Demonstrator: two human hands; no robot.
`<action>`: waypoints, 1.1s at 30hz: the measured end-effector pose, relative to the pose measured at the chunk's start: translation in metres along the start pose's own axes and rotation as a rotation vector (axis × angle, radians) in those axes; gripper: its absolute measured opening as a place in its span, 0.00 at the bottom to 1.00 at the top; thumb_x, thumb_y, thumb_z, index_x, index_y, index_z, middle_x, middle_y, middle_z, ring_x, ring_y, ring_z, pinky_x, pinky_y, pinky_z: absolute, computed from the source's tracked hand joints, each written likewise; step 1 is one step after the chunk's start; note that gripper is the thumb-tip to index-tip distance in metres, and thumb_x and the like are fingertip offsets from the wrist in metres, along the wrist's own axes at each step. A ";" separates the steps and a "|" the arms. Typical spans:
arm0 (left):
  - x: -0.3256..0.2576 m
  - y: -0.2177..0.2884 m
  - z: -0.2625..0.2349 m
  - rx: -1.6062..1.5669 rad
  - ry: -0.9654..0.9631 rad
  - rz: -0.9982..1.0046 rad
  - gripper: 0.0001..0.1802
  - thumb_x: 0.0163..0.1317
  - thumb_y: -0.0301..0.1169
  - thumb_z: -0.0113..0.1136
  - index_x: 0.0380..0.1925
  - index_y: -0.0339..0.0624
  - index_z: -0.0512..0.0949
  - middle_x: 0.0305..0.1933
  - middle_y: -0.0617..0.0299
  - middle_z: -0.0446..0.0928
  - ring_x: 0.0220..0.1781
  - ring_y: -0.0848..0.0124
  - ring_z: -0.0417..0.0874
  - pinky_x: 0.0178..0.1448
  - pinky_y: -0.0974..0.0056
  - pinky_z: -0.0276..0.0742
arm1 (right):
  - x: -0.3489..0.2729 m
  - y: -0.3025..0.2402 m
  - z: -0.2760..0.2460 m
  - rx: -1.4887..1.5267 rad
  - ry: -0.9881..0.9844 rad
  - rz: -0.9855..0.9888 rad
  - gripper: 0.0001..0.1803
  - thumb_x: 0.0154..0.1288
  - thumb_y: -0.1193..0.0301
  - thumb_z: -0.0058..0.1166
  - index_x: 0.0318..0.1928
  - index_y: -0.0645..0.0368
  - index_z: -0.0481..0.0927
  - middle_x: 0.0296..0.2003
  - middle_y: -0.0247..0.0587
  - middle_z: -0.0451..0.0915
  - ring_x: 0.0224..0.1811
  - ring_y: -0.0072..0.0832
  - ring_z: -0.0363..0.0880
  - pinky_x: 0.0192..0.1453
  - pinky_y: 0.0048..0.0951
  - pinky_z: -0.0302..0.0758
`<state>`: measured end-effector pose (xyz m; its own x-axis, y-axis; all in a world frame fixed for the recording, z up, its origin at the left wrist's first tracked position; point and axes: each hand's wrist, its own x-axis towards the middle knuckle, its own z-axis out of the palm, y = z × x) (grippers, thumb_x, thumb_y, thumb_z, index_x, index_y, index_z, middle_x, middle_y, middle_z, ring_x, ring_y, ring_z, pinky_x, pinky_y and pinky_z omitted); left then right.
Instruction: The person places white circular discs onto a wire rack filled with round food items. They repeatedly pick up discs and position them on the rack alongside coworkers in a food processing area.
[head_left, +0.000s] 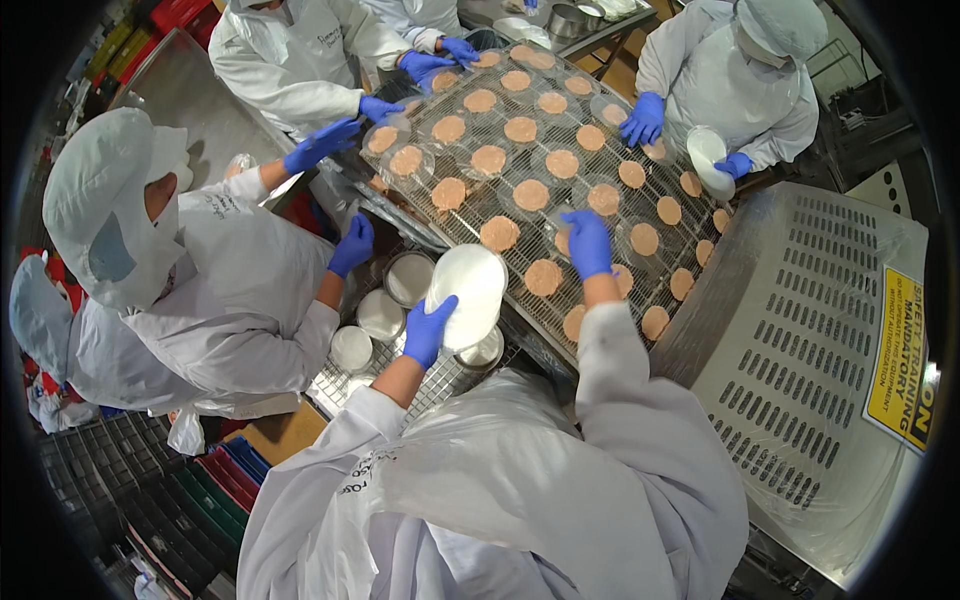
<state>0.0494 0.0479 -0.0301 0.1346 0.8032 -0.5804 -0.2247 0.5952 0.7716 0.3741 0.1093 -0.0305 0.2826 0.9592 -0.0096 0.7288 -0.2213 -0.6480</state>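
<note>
My left hand (429, 330), in a blue glove, grips a stack of round white paper discs (467, 293) tilted above the metal tins. My right hand (587, 243), also gloved in blue, reaches over the wire conveyor belt (700, 215) and rests fingers-down on a clear sheet beside a round pinkish-brown patty (544, 277). Several such patties lie in rows along the belt, some with clear film discs over them.
Round metal tins (381, 314) holding white discs stand on a mesh shelf below my left hand. Co-workers in white coats and blue gloves work at the left (351, 245), the far end (425, 65) and the right (644, 118). A perforated steel machine cover (800, 350) lies at right.
</note>
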 end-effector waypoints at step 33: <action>0.014 -0.004 0.009 0.164 -0.152 0.118 0.23 0.52 0.31 0.68 0.47 0.32 0.74 0.41 0.57 0.79 0.38 0.72 0.80 0.43 0.67 0.77 | -0.104 -0.106 0.031 0.312 -0.363 0.228 0.16 0.63 0.64 0.49 0.42 0.67 0.76 0.38 0.58 0.78 0.39 0.46 0.78 0.44 0.38 0.73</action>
<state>0.0608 0.0574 -0.0392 0.2635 0.8546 -0.4475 -0.0900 0.4837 0.8706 0.2483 0.0383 0.0154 0.1377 0.9042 -0.4044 0.4378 -0.4218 -0.7940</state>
